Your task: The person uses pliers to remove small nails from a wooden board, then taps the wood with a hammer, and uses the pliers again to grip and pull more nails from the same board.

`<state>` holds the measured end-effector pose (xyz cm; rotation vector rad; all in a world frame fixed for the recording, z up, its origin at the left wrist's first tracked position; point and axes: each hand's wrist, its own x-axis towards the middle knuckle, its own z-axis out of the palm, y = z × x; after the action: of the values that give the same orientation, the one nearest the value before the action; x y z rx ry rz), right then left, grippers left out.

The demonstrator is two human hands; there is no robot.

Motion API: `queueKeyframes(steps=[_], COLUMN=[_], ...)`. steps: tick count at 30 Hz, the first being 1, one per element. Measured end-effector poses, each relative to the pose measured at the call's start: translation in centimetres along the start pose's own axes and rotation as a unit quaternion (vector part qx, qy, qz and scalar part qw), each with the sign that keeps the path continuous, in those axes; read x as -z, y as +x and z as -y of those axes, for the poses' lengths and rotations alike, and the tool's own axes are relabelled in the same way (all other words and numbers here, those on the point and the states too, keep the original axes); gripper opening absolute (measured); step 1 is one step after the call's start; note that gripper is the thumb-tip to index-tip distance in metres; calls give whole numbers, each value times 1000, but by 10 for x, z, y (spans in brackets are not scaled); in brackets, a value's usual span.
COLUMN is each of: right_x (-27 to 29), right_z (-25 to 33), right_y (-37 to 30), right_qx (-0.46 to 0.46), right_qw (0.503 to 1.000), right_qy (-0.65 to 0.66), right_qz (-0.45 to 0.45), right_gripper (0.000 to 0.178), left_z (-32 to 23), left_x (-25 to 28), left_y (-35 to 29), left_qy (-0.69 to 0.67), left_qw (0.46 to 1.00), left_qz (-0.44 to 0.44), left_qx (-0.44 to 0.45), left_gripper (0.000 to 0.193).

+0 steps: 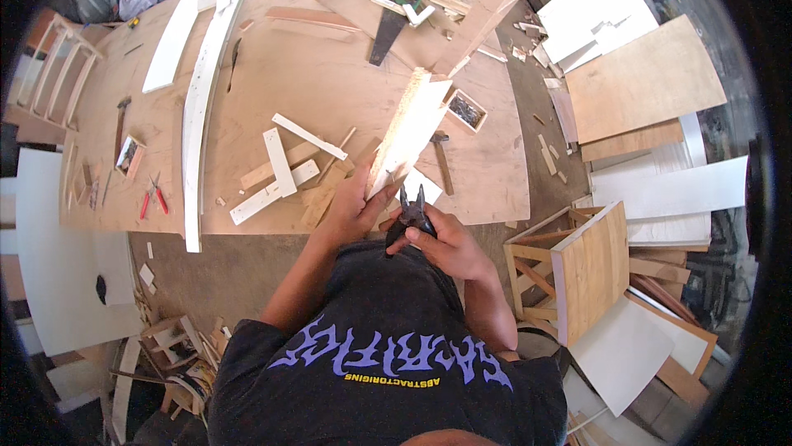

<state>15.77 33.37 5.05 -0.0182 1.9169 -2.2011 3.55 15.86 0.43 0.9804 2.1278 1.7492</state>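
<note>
Black shirt [388, 339] lies nearest. At the table's [491, 186] near edge, left hand [356, 205] fingers pinch a white board [417, 128]; right hand [445, 241] fingers curl round dark pliers [412, 217].

left hand [356, 207] gripping, right hand [445, 241] close beside it, also curled, bare forearms [302, 274] angled inward

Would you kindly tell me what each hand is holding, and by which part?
The left hand grips the long white-faced wooden board near its closest end; the right hand holds the dark metal pliers by their handles.
</note>
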Motion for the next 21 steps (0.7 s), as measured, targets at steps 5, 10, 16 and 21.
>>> queueKeyframes(steps=[5,10,16,21], right_x=[-13,-27,-34,-31], right_z=[36,36,45,36], right_y=[9,10,8,2], right_qx=[-1,-75,-87,-32], right_qw=[975,962,952,953], right_qy=[-221,-262,-293,-298], right_qz=[25,11,-10,-34], right_gripper=[27,27,31,27], left_z=[-27,-32,-42,-35], left_x=[12,16,22,16], left_y=[-17,-27,-34,-31], left_qy=[-166,-106,-50,-46], left_qw=[984,994,999,999], left_qz=[15,-21,-7,2], left_qx=[63,-21,-15,-22], left_gripper=[60,62,63,62])
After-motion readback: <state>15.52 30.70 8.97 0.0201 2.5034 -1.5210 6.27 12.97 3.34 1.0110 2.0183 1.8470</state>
